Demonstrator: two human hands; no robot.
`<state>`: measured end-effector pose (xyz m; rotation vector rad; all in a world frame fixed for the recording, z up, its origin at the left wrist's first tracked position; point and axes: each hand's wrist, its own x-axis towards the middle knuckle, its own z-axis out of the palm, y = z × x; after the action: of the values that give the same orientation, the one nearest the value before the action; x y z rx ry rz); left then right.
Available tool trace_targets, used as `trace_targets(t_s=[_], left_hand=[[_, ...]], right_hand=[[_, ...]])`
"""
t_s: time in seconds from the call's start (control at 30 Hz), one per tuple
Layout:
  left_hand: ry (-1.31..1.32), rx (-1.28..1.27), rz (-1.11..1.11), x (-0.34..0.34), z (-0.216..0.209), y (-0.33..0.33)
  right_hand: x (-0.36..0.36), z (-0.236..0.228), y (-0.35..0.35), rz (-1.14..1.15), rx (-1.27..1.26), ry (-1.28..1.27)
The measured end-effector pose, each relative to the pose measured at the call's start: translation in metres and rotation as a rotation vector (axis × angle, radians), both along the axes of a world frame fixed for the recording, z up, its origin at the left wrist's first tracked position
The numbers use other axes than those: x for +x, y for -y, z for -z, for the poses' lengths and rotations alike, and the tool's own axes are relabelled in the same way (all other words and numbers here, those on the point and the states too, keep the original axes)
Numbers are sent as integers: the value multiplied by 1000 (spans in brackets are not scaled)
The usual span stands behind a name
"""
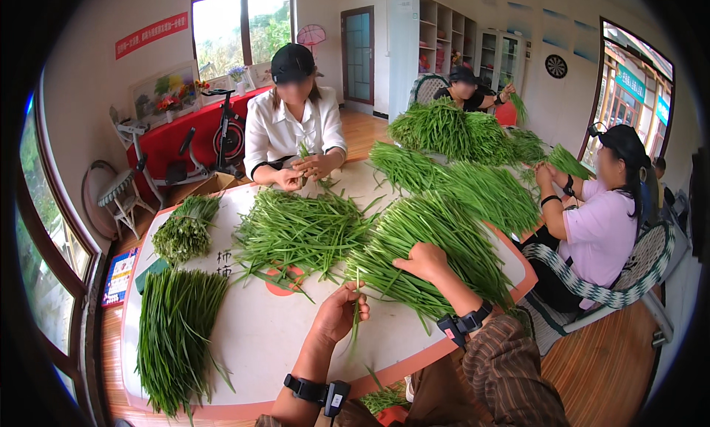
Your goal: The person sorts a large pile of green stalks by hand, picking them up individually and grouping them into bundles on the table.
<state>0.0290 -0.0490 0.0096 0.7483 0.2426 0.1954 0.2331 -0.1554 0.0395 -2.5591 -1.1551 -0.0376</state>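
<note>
My left hand (342,310) is pinched closed on a thin, pale green leafy stem (358,286), held up over the wide white surface (277,338). My right hand (425,263) is curled on the big, loose heap of long, flat green leaves (444,224). From far off, I can't tell how tight its fingers are, or if they have any leaves.

I think the stem could bend or break if I squeeze too hard, or slip if I squeeze too little. If I pull my right hand back fast, its black square-boxed wristband (464,322) could catch leaves and drag them along. The big heap touches the messy green pile (303,231) in the middle, so one push could mix them up. Leaves near the pink-orange rim (523,279) could slide off if my right arm bumps them.

My best room is to the left, on the bare white part between my left hand and the neat dark green bundle (177,338). Going forward is tighter: the messy pile is there, and behind it are the hands (302,174) of a person in a white shirt (296,131).
</note>
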Motion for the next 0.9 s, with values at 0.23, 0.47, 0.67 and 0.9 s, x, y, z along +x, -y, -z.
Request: trace_targets(t_s=[0.23, 0.47, 0.67, 0.9], left_hand=[[-40, -18, -58, -1, 5, -1], [-83, 98, -28, -2, -1, 5], [-59, 199, 26, -5, -1, 6], [-195, 270, -101, 2, 6, 8]], right_hand=[[2, 16, 19, -161, 401, -444], [-70, 14, 23, -464, 464, -956], [-85, 27, 10, -468, 461, -797], [-82, 12, 20, -540, 356, -508]])
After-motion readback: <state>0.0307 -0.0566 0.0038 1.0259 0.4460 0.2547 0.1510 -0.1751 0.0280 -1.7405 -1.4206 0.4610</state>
